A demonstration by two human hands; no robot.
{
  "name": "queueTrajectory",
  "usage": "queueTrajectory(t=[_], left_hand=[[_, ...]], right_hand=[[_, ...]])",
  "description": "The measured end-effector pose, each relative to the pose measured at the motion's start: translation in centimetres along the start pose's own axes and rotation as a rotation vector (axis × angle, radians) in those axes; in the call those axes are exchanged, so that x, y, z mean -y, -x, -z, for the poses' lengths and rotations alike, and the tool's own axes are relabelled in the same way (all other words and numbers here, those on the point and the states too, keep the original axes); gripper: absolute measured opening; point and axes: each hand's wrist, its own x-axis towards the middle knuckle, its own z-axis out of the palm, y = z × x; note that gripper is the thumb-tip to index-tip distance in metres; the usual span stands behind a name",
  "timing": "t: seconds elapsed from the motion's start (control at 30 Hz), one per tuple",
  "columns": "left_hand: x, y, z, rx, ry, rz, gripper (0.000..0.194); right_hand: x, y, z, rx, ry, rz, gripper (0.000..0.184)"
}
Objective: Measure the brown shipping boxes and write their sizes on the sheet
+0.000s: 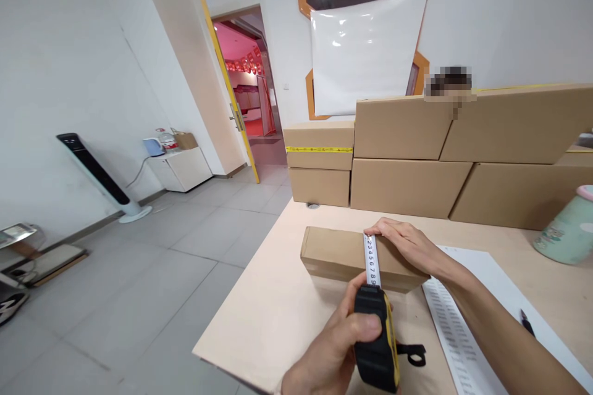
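My left hand is wrapped round a black and yellow tape measure, its thumb on the case. The white blade is drawn out a short way and lies across the top of a small, long brown cardboard box. At the far edge of that box, the fingers of my right hand press on the blade's end, and the palm covers the box's right part. A black strap sticks out from the case. Beside my right forearm lies a printed sheet.
Stacked cardboard boxes line the table's far side, with a person's head behind them. A pen lies on the paper at right, near a pale green cup. The table's left edge borders the tiled floor.
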Motion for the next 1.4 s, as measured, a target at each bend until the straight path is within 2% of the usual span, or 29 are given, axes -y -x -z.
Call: queueTrajectory(t=[0.13,0.27,0.37,0.5,0.6,0.67,0.77,0.87,0.93,1.0,1.07,1.1,1.2,1.23,1.3,1.4], left_hand=[[-0.1,0.0,0.0,0.003,-0.007,0.008,0.082],[0.1,0.7,0.8,0.074,-0.028,-0.006,0.085],[1.2,1.5,2.6,0.152,-0.008,-0.011,0.091],[2.3,2.4,5.6,0.088,0.026,-0.002,0.072],[1.9,3.8,6.9,-0.015,0.026,-0.029,0.072],[1.4,5.2,7.0,-0.076,0.022,-0.101,0.087],[1.2,6.6,6.9,-0.117,0.047,-0.213,0.111],[1.8,6.8,6.9,-0.151,0.049,-0.232,0.108],[2.4,6.3,7.0,-0.147,0.032,-0.213,0.106],[2.8,5.7,7.1,-0.14,-0.006,-0.172,0.112],[3.1,5.3,7.2,-0.149,-0.078,-0.118,0.118],[3.3,5.2,7.2,-0.157,-0.128,-0.094,0.118],[4.0,5.2,7.3,-0.179,-0.301,-0.083,0.117],[4.3,5.2,7.3,-0.194,-0.355,-0.105,0.117],[5.2,5.1,7.2,-0.247,-0.436,-0.171,0.118],[6.7,4.6,6.6,-0.351,-0.509,-0.307,0.108]], right_hand=[[0.2,0.1,-0.1,-0.003,0.021,-0.005,0.052],[0.1,0.1,-0.7,-0.078,0.16,-0.055,0.052],[0.0,0.3,-1.4,-0.094,0.287,-0.066,0.051],[0.7,1.5,-2.5,-0.093,0.437,0.005,0.047],[1.0,3.4,-4.2,-0.139,0.563,0.074,0.053],[0.6,5.0,-6.1,-0.199,0.607,0.138,0.06],[-0.7,6.9,-9.7,-0.279,0.637,0.21,0.058],[-1.8,7.7,-12.8,-0.297,0.691,0.219,0.05],[-2.1,7.6,-13.5,-0.29,0.697,0.214,0.047],[-2.2,7.6,-12.7,-0.261,0.623,0.211,0.043],[-2.7,8.2,-10.5,-0.28,0.508,0.137,0.032],[-3.1,8.9,-9.0,-0.327,0.468,0.057,0.028],[-5.5,11.9,-4.3,-0.566,0.525,-0.38,0.033],[-6.5,13.1,-3.0,-0.59,0.573,-0.568,0.035],[-8.5,15.3,-1.3,-0.52,0.645,-0.805,0.04],[-10.6,17.6,-0.7,-0.399,0.705,-0.929,0.048]])
